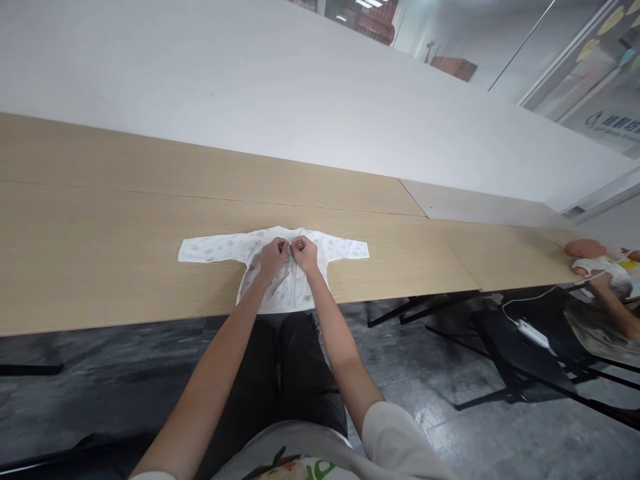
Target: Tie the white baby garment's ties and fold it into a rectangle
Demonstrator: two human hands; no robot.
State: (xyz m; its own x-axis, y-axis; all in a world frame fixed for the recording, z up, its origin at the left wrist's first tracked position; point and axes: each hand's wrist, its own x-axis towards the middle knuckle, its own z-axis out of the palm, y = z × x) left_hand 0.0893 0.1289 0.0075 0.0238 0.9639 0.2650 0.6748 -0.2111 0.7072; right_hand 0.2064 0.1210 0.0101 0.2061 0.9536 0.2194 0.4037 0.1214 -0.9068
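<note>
A small white printed shirt [303, 290] is laid out on the wooden surface [125, 253], its sleeves [215, 249] spread to both sides and its lower hem [280, 309] brought right to the near edge. The upper front is pinched by the fingers of the left hand [273, 259] and of the right hand [305, 255], which are held close together; what exactly is gripped between them is too small to be told. If the two sides of the front are brought together at unequal heights, the fabric may be puckered and the hem left crooked. If a tug is given toward the body, the shirt could be dragged off the edge, since little margin is left there. The thin cloth could also be stretched by too tight a pinch, or lost from the fingertips by too light a one.
</note>
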